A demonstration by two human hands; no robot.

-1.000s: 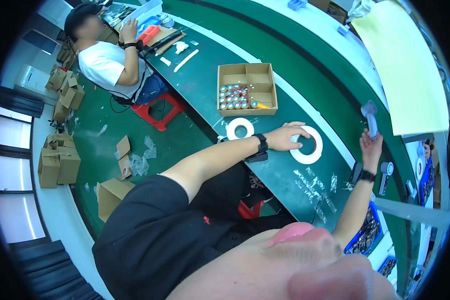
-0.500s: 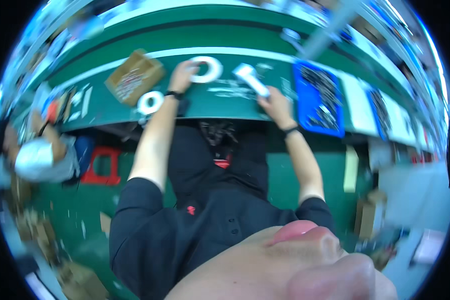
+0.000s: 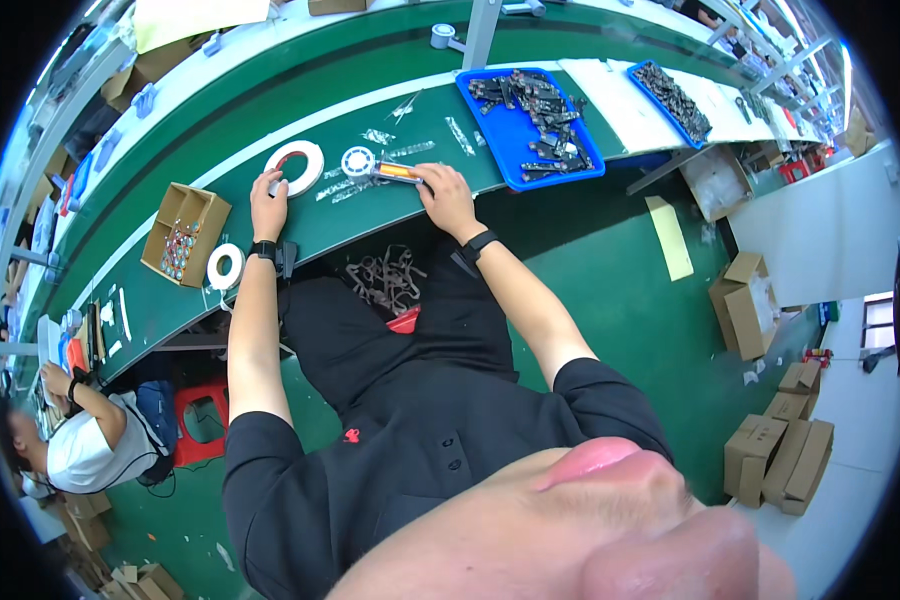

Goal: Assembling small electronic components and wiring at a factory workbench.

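Observation:
My left hand [image 3: 270,198] has its fingers curled at the near-left rim of a white ring-shaped roll [image 3: 315,172], apparently tape, lying flat on the green bench. In my right hand [image 3: 448,197] is the handle end of a small fan-like device [image 3: 382,168]. Its round white head points left, and an orange strip shows along the handle. A smaller white roll [image 3: 226,267] lies nearer the edge, left of my left forearm. Beside that roll stands an open cardboard box [image 3: 208,212] with dividers, holding many small round parts.
A blue tray [image 3: 511,165] of dark parts stands to the right, with another blue tray [image 3: 692,128] beyond it. Clear plastic strips [image 3: 410,150] lie behind the device. A person [image 3: 100,440] sits at the far left near a red stool [image 3: 198,425]. Cartons [image 3: 745,310] stand on the floor.
The view has swung, so the bench appears slanted and the trays sit higher. The device in my right hand now shows its round head and orange strip. My left hand stays at the large roll.

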